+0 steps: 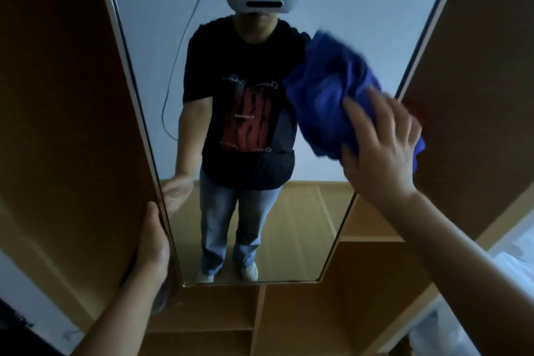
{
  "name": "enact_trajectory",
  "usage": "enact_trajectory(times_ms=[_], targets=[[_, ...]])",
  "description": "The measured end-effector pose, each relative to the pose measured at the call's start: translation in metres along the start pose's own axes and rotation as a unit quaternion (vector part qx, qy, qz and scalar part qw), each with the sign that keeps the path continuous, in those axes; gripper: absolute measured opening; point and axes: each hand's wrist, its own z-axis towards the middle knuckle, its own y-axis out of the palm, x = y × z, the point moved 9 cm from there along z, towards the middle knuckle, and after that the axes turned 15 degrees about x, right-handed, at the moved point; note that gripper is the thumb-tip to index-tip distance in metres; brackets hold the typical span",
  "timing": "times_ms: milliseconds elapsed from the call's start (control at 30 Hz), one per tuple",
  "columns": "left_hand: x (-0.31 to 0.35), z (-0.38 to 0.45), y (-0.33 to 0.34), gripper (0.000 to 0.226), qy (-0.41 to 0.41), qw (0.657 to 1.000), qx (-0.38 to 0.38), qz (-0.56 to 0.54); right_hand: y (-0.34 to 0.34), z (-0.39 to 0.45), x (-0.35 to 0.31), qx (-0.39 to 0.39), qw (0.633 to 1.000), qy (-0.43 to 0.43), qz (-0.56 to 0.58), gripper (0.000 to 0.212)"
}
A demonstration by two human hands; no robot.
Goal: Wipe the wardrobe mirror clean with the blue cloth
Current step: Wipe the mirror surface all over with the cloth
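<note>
The blue cloth (326, 101) is bunched up against the right part of the wardrobe mirror (150, 46), about level with my reflected chest and close to the mirror's right edge. My right hand (381, 150) is on the near side of it, fingers spread and pressing the cloth against the glass; the thumb curls in at the cloth's lower edge, so the hand grips the bundle as well as pushing on it. Part of the cloth hangs out past the right side of my hand. The cloth and fingertips are blurred, so I cannot tell how the folds lie.

The mirror is a tall panel with a pale frame, narrowing toward the bottom in this wide view. In it I see my own reflection: a dark T-shirt with a red print, blue jeans, light shoes, a white headset with a cable trailing down, and a wooden floor behind.

My left hand (151, 243) is low on the left, fingers wrapped round the edge of the brown wardrobe door (66, 124) that carries the mirror, thumb on the near face. Its reflection shows just beside it in the glass.

On the right stands another brown panel (476, 95). Below the mirror are open wooden shelves (231, 318) with an upright divider. At the far right edge something white and pale (517, 254) shows, too blurred to tell what.
</note>
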Motion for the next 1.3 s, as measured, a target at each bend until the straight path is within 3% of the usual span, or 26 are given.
enact_trajectory(times_ms=[100,233,300,400,500,667,867,967,1033,1133,1233,1300], targets=[[0.046,0.022,0.002,0.106,0.033,0.999,-0.013,-0.024,0.002,0.051,0.004,0.019,0.994,0.103,0.009,0.062],[0.097,0.011,0.023,0.079,0.130,0.987,-0.062,-0.070,0.007,0.052,-0.018,0.047,0.979,0.194,0.026,0.064],[0.098,0.003,0.028,0.071,0.132,0.986,-0.065,-0.079,0.015,0.037,-0.034,0.036,0.977,0.205,0.055,0.063],[0.103,-0.002,0.023,0.048,0.183,0.981,-0.024,-0.058,0.023,0.013,-0.066,0.020,0.990,0.129,0.062,0.058],[0.107,-0.004,0.020,0.045,0.221,0.975,-0.016,-0.029,0.027,-0.016,-0.098,0.003,0.997,0.040,0.069,0.055],[0.102,-0.003,0.019,0.041,0.198,0.978,-0.022,-0.065,0.038,-0.078,-0.141,-0.041,0.992,-0.083,0.086,0.051],[0.105,-0.005,0.018,0.031,0.193,0.980,-0.017,-0.039,0.049,-0.156,-0.175,-0.120,0.972,-0.170,0.105,0.021],[0.104,-0.005,0.018,0.037,0.200,0.979,-0.012,-0.019,0.062,-0.198,-0.189,-0.252,0.932,-0.243,0.095,0.064],[0.103,-0.005,0.017,0.039,0.204,0.979,-0.009,-0.008,0.063,-0.202,-0.188,-0.281,0.923,-0.247,0.090,0.057],[0.103,-0.007,0.017,0.039,0.208,0.978,-0.013,-0.008,0.049,-0.177,-0.180,-0.242,0.945,-0.165,0.145,0.023],[0.103,-0.010,0.016,0.032,0.206,0.978,-0.009,-0.017,0.020,-0.124,-0.145,-0.160,0.961,0.031,0.222,0.026],[0.104,-0.017,0.016,0.023,0.210,0.977,-0.004,-0.019,0.000,-0.089,-0.117,-0.106,0.960,0.095,0.241,0.043]])
